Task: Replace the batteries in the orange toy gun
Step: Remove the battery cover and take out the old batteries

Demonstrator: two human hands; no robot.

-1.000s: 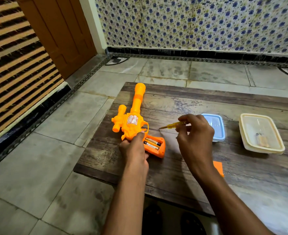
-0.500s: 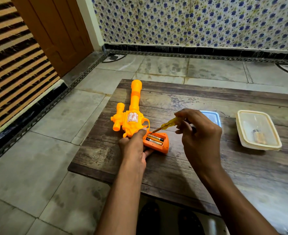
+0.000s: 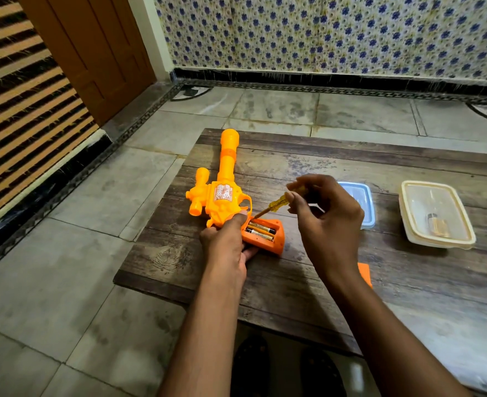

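Note:
The orange toy gun (image 3: 222, 193) lies flat on the low wooden table (image 3: 322, 282), barrel pointing away from me. Its grip compartment is open and two batteries (image 3: 261, 231) lie side by side inside. My left hand (image 3: 226, 242) grips the handle from the near side, thumb on top. My right hand (image 3: 327, 219) pinches a small yellow-handled screwdriver (image 3: 274, 206), whose tip points down at the far end of the batteries. An orange cover piece (image 3: 365, 273) shows on the table just behind my right forearm.
A blue container lid (image 3: 362, 202) lies right of my right hand. Further right stands a cream plastic box (image 3: 437, 216) with a small battery-like item inside. Tiled floor surrounds the table; a wooden door and a patterned wall stand beyond.
My right hand has brought the screwdriver left and down, from above the table beside the gun to the open battery compartment. My left hand has kept its hold on the handle.

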